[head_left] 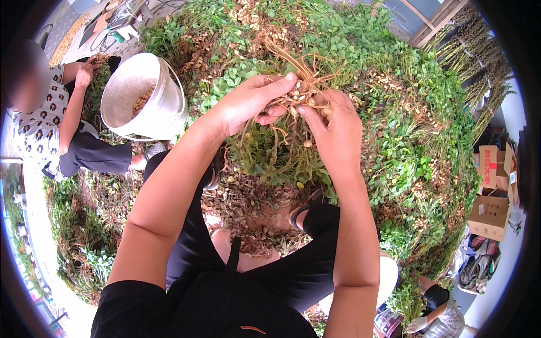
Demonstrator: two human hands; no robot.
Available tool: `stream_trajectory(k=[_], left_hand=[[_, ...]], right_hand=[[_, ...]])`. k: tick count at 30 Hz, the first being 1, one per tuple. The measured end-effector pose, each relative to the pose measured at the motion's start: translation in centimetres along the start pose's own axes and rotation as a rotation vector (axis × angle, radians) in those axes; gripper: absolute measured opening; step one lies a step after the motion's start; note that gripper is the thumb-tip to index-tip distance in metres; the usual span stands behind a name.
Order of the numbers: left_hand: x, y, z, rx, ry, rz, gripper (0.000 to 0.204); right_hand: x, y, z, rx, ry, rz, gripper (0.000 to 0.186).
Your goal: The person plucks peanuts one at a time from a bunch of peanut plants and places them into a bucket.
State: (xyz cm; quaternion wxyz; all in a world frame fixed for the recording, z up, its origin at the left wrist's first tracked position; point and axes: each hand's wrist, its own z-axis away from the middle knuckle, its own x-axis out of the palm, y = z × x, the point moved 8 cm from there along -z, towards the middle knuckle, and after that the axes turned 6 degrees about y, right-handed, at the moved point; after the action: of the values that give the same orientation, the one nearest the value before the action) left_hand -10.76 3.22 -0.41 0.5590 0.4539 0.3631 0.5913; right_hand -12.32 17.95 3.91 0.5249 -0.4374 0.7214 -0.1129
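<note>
My left hand [253, 101] is closed around the root end of a peanut plant [309, 83], its thumb pressed over the roots and pods. Thin brown roots splay upward from between my hands, and the leafy green part hangs below them. With thumb and fingers bent together, my right hand [338, 127] pinches at the pale peanut pods [294, 100] on the other side of the root clump. One pod dangles just under the fingers. Which pod the right fingertips hold is partly hidden.
Heaped peanut plants [417, 129] surround me. A white bucket [172, 107] with peanuts [142, 102] inside stands at the left, beside a seated person [42, 124] handling pods. Another person's gloved hand [417, 325] shows lower right. Cardboard boxes [489, 217] sit along the right.
</note>
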Motion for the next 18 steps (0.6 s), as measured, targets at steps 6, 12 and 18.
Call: stream_trajectory(k=[6,12,18], left_hand=[[-0.7,0.2,0.1,0.051,0.078,0.03,0.073],[-0.6,0.0,0.0,0.07,-0.018,-0.078,0.043],[-0.1,0.5,0.1,0.149,-0.14,-0.007,0.027]], right_hand=[[0.4,0.7,0.1,0.053,-0.181,-0.019,0.031],[0.8,0.8,1.0,-0.015,-0.32,-0.14,0.029],[1.7,3.1,1.8,0.174,-0.44,-0.409,0.028]])
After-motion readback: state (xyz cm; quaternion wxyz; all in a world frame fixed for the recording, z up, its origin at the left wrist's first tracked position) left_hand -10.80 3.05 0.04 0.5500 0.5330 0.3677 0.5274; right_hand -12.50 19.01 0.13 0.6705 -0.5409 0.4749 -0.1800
